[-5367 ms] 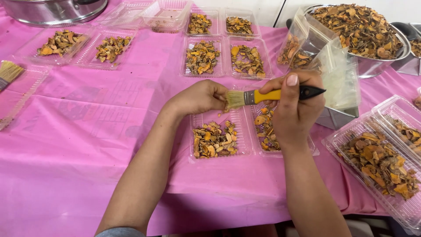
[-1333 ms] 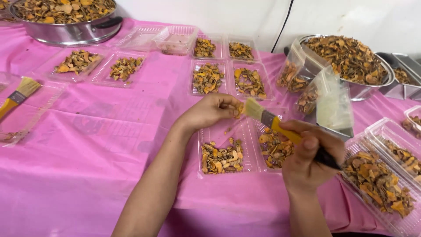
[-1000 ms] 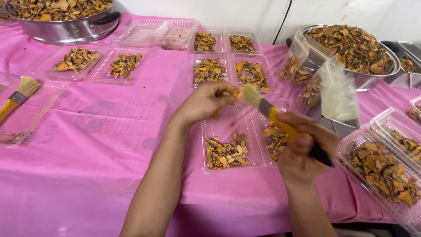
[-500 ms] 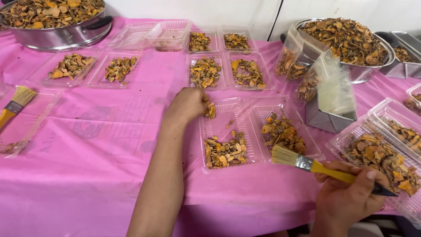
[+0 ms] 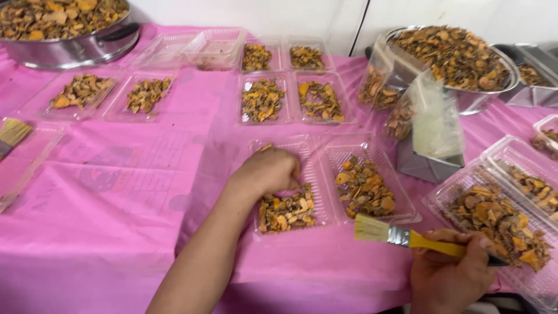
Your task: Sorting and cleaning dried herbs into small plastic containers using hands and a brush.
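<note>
Brush (image 5: 407,237) sits in right hand (image 5: 450,279), fingers wrapped round the yellow handle, bristles off the food near front edge of pink table (image 5: 116,232). Left hand (image 5: 268,171) curled, pinching into dried orange-brown pieces (image 5: 288,212) in the near clear twin tray (image 5: 314,174). Imo best to pick small, keep wrist low, no spill over the divider. Right compartment holds a similar pile. More filled trays (image 5: 290,99) behind, two steel bowls (image 5: 75,49) heaped w/ same stuff, empty trays (image 5: 215,46) at back.

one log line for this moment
left hand: in clear tray, on dried pieces | right hand: holds yellow brush, off tray
</note>
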